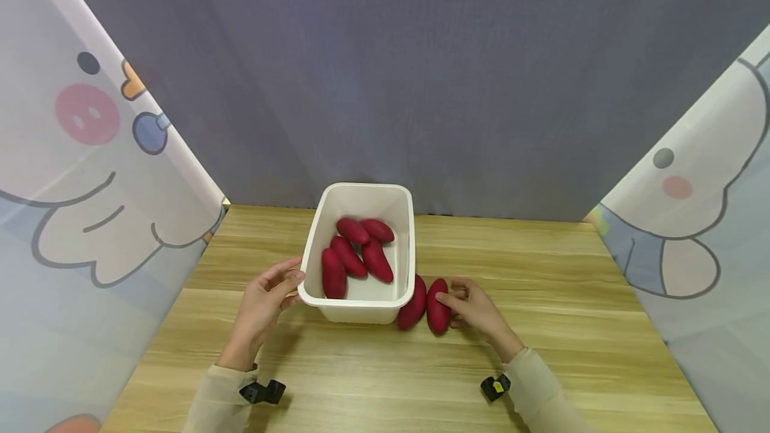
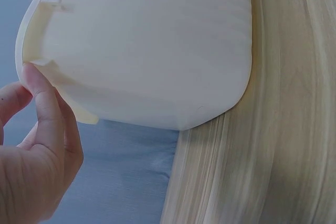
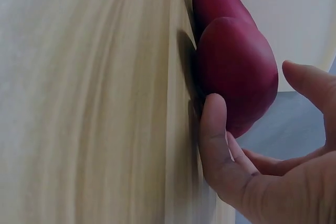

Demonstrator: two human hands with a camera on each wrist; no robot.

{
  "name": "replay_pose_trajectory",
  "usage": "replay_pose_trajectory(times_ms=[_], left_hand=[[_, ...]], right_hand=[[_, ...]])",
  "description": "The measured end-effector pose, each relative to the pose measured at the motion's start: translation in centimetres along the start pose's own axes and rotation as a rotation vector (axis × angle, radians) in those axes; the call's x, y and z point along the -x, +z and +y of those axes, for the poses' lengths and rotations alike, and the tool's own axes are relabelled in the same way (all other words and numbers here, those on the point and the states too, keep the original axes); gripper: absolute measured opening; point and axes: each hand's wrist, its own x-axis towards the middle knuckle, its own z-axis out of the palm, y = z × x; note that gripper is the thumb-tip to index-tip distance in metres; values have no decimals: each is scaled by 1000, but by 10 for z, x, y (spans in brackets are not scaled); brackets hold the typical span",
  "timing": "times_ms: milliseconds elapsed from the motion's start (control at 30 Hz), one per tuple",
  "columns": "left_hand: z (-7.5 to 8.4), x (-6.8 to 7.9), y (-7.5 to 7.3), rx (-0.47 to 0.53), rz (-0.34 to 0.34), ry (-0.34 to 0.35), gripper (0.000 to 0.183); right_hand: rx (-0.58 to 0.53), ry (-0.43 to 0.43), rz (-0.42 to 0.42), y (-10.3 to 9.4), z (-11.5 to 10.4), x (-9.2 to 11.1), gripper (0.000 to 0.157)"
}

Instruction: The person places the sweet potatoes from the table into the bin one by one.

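Note:
A white plastic box [image 1: 368,313] stands on the wooden table with several red sweet potatoes [image 1: 334,274] inside. My left hand [image 1: 273,296] pinches its rim at the left side; the left wrist view shows fingertips at the lip of the box wall [image 2: 147,51]. Two more sweet potatoes lie on the table at the box's right: one [image 1: 412,306] close against the box, the other [image 1: 438,307] nearer my right hand [image 1: 478,309]. Around that outer sweet potato [image 3: 236,66] my right thumb and fingers are spread, with a small gap at the thumb in the right wrist view.
The wooden table [image 1: 541,299] runs back to a grey curtain [image 1: 385,85]. Cartoon-printed curtains hang along the left [image 1: 120,186] and right [image 1: 698,219] sides. A small black device [image 1: 263,391] is strapped to the left wrist, another [image 1: 495,387] to the right.

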Motion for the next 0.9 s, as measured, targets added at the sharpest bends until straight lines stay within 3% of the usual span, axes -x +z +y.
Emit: replay_pose_trajectory(times_ms=[333,600,900], left_hand=[[0,0,-1,1,1,-3,47],[-1,0,-1,5,3,-5,47],[1,0,0,4,-5,-6,47]], right_hand=[[9,-5,1,2,-4,2,66],[-126,-16,-53,-9,3,-1,68],[-239,-46,-80,-33,-26,-5,67]])
